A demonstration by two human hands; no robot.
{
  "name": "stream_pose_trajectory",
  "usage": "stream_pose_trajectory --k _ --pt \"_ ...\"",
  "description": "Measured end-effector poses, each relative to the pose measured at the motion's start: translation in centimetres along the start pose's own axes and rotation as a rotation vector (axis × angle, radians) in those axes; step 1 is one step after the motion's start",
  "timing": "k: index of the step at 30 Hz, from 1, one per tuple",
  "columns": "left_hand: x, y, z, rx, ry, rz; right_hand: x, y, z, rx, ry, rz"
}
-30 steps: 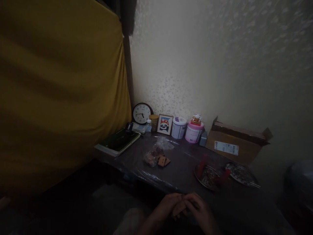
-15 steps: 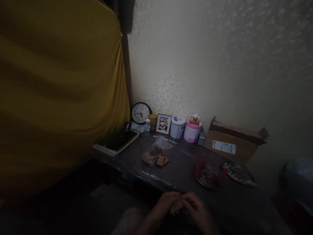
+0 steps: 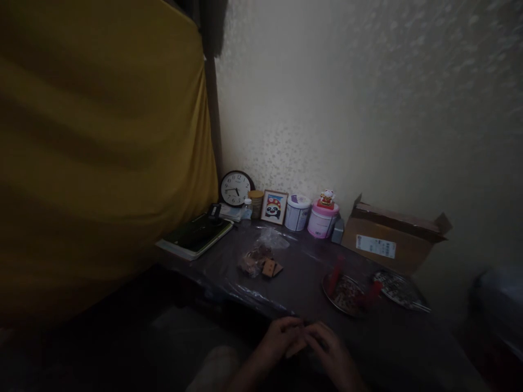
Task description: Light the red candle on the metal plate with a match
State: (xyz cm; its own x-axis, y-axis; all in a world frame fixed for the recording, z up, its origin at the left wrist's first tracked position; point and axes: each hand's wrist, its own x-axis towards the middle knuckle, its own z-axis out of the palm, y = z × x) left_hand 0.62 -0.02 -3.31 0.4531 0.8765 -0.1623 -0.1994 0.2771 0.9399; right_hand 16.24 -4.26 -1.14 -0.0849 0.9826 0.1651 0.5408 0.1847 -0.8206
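Note:
In dim light, my left hand (image 3: 278, 340) and my right hand (image 3: 333, 353) meet at the near edge of a dark table (image 3: 302, 283). Between their fingertips they pinch a small tan piece (image 3: 297, 347), seemingly flat; its exact shape is too dark to tell. A clear plastic bag (image 3: 259, 253) of similar brown pieces lies further back on the table, with two loose tan pieces (image 3: 271, 268) beside it.
Two round metal trays (image 3: 345, 294) (image 3: 398, 291) with red sticks sit right of centre. Along the wall stand a clock (image 3: 236, 188), a framed panda picture (image 3: 274, 207), two tubs (image 3: 322, 220) and a cardboard box (image 3: 392, 237). A book (image 3: 196, 237) lies left, under yellow cloth (image 3: 93, 152).
My hands stay together at the table's near edge and shift slightly around the small piece. The view has drifted a little; nothing on the table has moved.

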Motion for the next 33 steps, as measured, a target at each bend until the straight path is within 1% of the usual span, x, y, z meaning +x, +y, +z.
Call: stream_pose_trajectory --k 4,8,13,18,24,29,33 --pt "0.1 -0.3 -0.1 0.052 0.018 0.013 0.1 0.4 0.2 -0.015 0.007 0.015" --pt "0.1 -0.4 0.1 0.108 0.028 0.028 0.1 0.5 0.3 -0.029 -0.022 0.029" --pt "0.0 -0.2 0.2 0.142 0.023 0.030 0.1 0.0 0.1 0.010 -0.035 0.037" --pt "0.1 -0.4 0.1 0.168 0.032 0.033 0.0 -0.3 0.0 -0.020 -0.035 0.022" --pt "-0.2 0.0 0.2 0.177 -0.015 0.034 -0.1 -0.4 0.1 -0.017 -0.060 0.050" --pt "-0.6 0.4 0.2 0.173 -0.068 0.031 -0.3 -0.7 -0.3 -0.010 -0.084 0.080" --pt "-0.7 0.4 0.1 0.162 -0.074 0.008 -0.5 -0.8 -0.7 0.022 -0.105 0.091"
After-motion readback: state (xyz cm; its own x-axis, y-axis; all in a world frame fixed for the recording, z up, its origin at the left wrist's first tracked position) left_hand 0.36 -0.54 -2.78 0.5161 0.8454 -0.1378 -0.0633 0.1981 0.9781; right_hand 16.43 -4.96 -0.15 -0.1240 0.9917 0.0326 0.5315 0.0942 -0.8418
